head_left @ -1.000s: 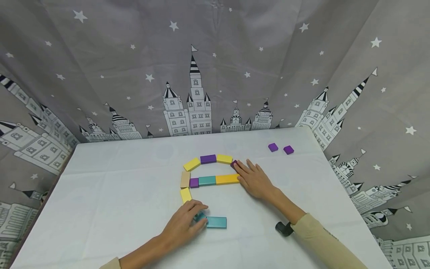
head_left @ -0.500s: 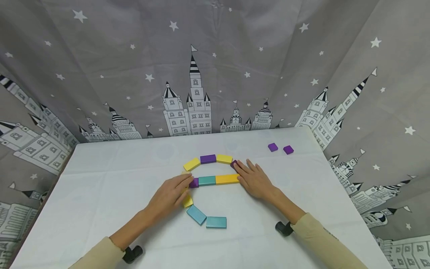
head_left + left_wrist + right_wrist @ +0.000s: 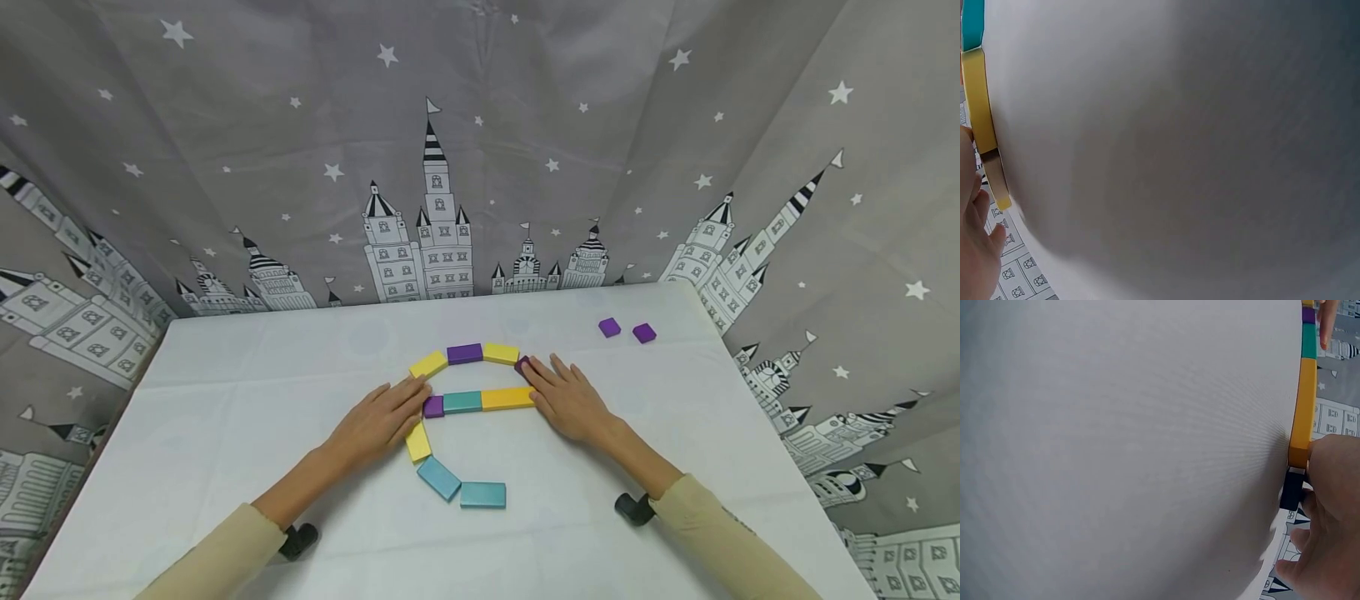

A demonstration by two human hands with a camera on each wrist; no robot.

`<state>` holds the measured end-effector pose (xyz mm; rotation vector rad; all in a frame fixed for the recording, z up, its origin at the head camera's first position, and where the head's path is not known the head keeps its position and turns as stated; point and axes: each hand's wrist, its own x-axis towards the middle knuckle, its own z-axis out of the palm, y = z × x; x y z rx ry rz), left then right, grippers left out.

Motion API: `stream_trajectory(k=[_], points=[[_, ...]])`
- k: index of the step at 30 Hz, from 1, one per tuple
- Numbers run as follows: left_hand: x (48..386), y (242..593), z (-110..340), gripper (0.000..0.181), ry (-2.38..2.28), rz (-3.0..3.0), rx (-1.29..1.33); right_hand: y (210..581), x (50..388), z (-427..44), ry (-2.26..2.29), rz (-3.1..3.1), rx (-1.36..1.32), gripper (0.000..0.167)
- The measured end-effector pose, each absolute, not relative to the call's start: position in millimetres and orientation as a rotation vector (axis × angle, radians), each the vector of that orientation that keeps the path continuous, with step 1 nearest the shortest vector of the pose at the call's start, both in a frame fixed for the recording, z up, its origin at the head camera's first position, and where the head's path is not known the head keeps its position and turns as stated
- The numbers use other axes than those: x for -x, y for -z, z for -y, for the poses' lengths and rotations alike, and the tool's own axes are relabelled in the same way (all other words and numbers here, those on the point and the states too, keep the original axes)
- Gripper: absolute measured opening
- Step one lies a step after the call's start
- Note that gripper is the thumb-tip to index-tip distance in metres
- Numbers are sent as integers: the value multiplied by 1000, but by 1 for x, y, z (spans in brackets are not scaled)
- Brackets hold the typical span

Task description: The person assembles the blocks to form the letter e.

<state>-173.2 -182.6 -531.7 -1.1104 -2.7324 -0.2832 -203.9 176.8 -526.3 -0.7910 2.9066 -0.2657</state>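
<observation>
Wooden blocks form a curved shape with a straight row across its middle. My left hand (image 3: 381, 421) lies over the curve's left side, fingers extended, hiding the tan block (image 3: 996, 178) in the head view. Beside it are a yellow block (image 3: 418, 442) below and a small purple block (image 3: 433, 407) to the right. My right hand (image 3: 570, 402) rests with extended fingers on a dark purple block (image 3: 522, 364) and by the right end of the orange block (image 3: 507, 399). A teal block (image 3: 462, 402) sits between the orange and purple ones.
Along the top run a yellow block (image 3: 428, 364), a long purple block (image 3: 465, 354) and another yellow block (image 3: 501, 353). Two light-blue blocks (image 3: 483, 495) end the curve below. Two small purple blocks (image 3: 609, 327) lie at the back right. A patterned curtain (image 3: 480, 167) hangs behind.
My left hand has moved from the light-blue blocks at the bottom up and left to the tan block. The lower yellow block sits slightly shifted. My right hand has stayed in place.
</observation>
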Motion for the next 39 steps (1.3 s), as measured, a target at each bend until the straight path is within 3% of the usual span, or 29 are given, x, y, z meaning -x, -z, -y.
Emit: stream_trajectory(k=[13,25,39], points=[[173,532,182,51,245,2844,1101,525,204,-177,314,-2892,795,55],[172,529,180,50,241,2870,1093,528,207,-184,743,-2842,750,56],[173,528,180,51,214,2887,1088,530,235,-264,1421,-3047,266,33]])
